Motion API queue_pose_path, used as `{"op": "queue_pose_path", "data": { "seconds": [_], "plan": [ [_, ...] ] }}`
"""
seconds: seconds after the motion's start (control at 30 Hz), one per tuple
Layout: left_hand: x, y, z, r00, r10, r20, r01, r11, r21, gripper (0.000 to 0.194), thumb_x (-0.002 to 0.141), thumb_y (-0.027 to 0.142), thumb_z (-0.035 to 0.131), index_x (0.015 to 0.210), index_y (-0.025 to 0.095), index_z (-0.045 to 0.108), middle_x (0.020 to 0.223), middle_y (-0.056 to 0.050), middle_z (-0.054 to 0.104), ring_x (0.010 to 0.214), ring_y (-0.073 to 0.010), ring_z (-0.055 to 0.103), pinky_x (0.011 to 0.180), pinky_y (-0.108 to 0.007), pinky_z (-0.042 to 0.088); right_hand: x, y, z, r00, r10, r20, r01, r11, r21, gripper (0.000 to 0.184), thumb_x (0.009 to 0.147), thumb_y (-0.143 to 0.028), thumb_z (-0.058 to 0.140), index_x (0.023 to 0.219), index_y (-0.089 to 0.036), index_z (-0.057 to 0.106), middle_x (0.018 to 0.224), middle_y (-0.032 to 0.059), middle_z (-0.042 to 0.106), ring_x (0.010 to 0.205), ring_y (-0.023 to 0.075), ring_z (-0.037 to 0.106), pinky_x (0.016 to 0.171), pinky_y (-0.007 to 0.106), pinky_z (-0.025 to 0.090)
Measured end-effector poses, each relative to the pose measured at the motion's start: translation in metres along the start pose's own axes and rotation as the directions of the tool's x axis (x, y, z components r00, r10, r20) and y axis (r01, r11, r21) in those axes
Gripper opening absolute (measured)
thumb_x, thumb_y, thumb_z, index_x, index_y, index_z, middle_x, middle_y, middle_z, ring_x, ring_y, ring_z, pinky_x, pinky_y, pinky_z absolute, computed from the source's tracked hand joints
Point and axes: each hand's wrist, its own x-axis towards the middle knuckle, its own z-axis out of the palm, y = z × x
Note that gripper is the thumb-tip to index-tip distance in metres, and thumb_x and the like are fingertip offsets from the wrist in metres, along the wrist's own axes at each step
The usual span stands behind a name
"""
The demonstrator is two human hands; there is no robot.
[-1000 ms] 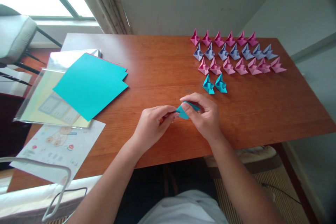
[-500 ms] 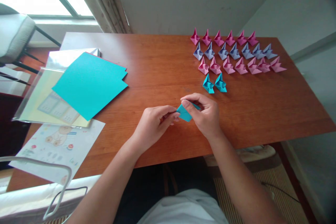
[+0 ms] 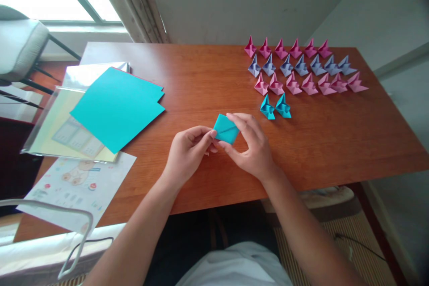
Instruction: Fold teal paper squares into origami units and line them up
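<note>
A small folded piece of turquoise paper (image 3: pixel 225 130) is held just above the table, its square face with a slanting crease turned up. My left hand (image 3: pixel 189 152) pinches its left corner between thumb and fingertips. With thumb below and fingers above, my right hand (image 3: pixel 253 147) grips its right side at the edges. Beyond my right hand, two turquoise origami pieces (image 3: pixel 267 108) stand side by side. Behind them are rows of folded pieces in light pink (image 3: pixel 293 85), lilac (image 3: pixel 286 67) and deep pink (image 3: pixel 280 49).
Large turquoise sheets (image 3: pixel 117 107) lie at the left on a clear plastic packet with yellowish paper (image 3: pixel 40 129). A printed white sheet (image 3: pixel 77 187) with a bear lies nearer me. A white bent tube (image 3: pixel 89 223) rises at the table's front left edge. A chair (image 3: pixel 23 44) stands beyond the left end.
Both hands have shifted slightly left with the folded paper. The paper has turned so that its square face shows, and my right fingers have spread from its top to its edges.
</note>
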Motion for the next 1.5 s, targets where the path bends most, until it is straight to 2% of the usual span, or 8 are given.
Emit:
{"op": "queue_pose_path", "data": {
  "seconds": [0.37, 0.7, 0.9, 1.0, 1.17, 1.23, 1.37, 1.5],
  "plan": [
    [0.000, 0.000, 0.002, 1.000, 0.003, 0.031, -0.005, 0.999, 0.035, 0.034, 0.092, 0.047, 0.068, 0.081, 0.015, 0.072, 0.064, -0.003, 0.069, 0.058, -0.0128, 0.064, 0.054, -0.020, 0.049, -0.002, 0.005, 0.002, 0.998, -0.037, -0.044, 0.034, 0.998, -0.057, 0.060, 0.092, -0.033, 0.071, 0.148, -0.032, 0.048, 0.126, 0.0098, 0.065, 0.119, 0.0288, 0.063, 0.103, 0.047, 0.053],
    [-0.001, 0.001, -0.001, 0.997, -0.026, 0.075, 0.028, 0.999, -0.020, 0.031, 0.091, 0.044, 0.071, 0.083, 0.014, 0.072, 0.068, -0.002, 0.069, 0.064, -0.0115, 0.062, 0.060, -0.019, 0.047, 0.002, -0.003, -0.002, 1.000, 0.013, 0.018, -0.014, 0.998, 0.069, 0.058, 0.092, -0.022, 0.068, 0.146, -0.030, 0.049, 0.130, 0.0099, 0.062, 0.123, 0.0274, 0.061, 0.106, 0.048, 0.052],
    [0.000, 0.003, -0.004, 0.990, -0.050, 0.133, 0.056, 0.998, -0.037, 0.029, 0.086, 0.041, 0.076, 0.077, 0.014, 0.070, 0.068, 0.000, 0.066, 0.064, -0.0104, 0.056, 0.060, -0.020, 0.043, 0.000, -0.005, -0.002, 0.986, 0.163, -0.034, -0.153, 0.966, 0.208, 0.071, 0.087, -0.031, 0.076, 0.149, -0.037, 0.043, 0.144, 0.0082, 0.054, 0.124, 0.0265, 0.059, 0.086, 0.039, 0.061],
    [0.000, 0.004, -0.004, 0.988, -0.072, 0.137, 0.084, 0.993, -0.082, 0.029, 0.084, 0.041, 0.078, 0.075, 0.014, 0.071, 0.067, 0.000, 0.066, 0.063, -0.0101, 0.056, 0.060, -0.020, 0.044, -0.002, -0.002, 0.002, 0.970, 0.242, -0.010, -0.225, 0.918, 0.328, 0.076, 0.086, -0.036, 0.078, 0.151, -0.038, 0.040, 0.147, 0.0075, 0.053, 0.118, 0.0247, 0.063, 0.086, 0.039, 0.062],
    [0.001, 0.004, -0.004, 0.989, -0.091, 0.117, 0.108, 0.982, -0.152, 0.027, 0.086, 0.040, 0.077, 0.080, 0.014, 0.076, 0.070, -0.002, 0.070, 0.062, -0.0100, 0.058, 0.058, -0.019, 0.044, -0.003, 0.000, 0.001, 0.935, 0.342, 0.089, -0.344, 0.819, 0.459, 0.055, 0.092, -0.042, 0.071, 0.143, -0.035, 0.052, 0.131, 0.0056, 0.067, 0.110, 0.0237, 0.069, 0.088, 0.039, 0.062],
    [0.001, 0.005, -0.003, 0.990, -0.089, 0.113, 0.108, 0.979, -0.172, 0.028, 0.086, 0.041, 0.077, 0.080, 0.014, 0.076, 0.069, -0.003, 0.070, 0.061, -0.0099, 0.058, 0.057, -0.019, 0.044, -0.003, 0.000, 0.000, 0.927, 0.352, 0.127, -0.369, 0.804, 0.467, 0.053, 0.092, -0.042, 0.071, 0.142, -0.034, 0.053, 0.125, 0.0049, 0.071, 0.108, 0.0237, 0.070, 0.088, 0.039, 0.062],
    [0.000, 0.005, -0.002, 0.990, -0.089, 0.111, 0.109, 0.976, -0.187, 0.028, 0.087, 0.041, 0.076, 0.078, 0.014, 0.076, 0.066, -0.002, 0.069, 0.060, -0.0090, 0.057, 0.057, -0.018, 0.043, -0.003, -0.001, 0.000, 0.931, 0.349, 0.108, -0.360, 0.829, 0.428, 0.072, 0.091, -0.041, 0.073, 0.154, -0.035, 0.038, 0.118, 0.0042, 0.075, 0.103, 0.0234, 0.072, 0.086, 0.040, 0.062],
    [0.000, 0.005, -0.001, 0.988, -0.100, 0.116, 0.120, 0.976, -0.182, 0.030, 0.088, 0.042, 0.074, 0.078, 0.014, 0.075, 0.066, -0.002, 0.069, 0.060, -0.0091, 0.058, 0.058, -0.018, 0.043, -0.003, -0.001, 0.000, 0.959, 0.276, 0.069, -0.284, 0.905, 0.316, 0.063, 0.090, -0.039, 0.073, 0.149, -0.034, 0.048, 0.139, 0.0057, 0.067, 0.110, 0.0247, 0.071, 0.086, 0.038, 0.063]
  ]
}}
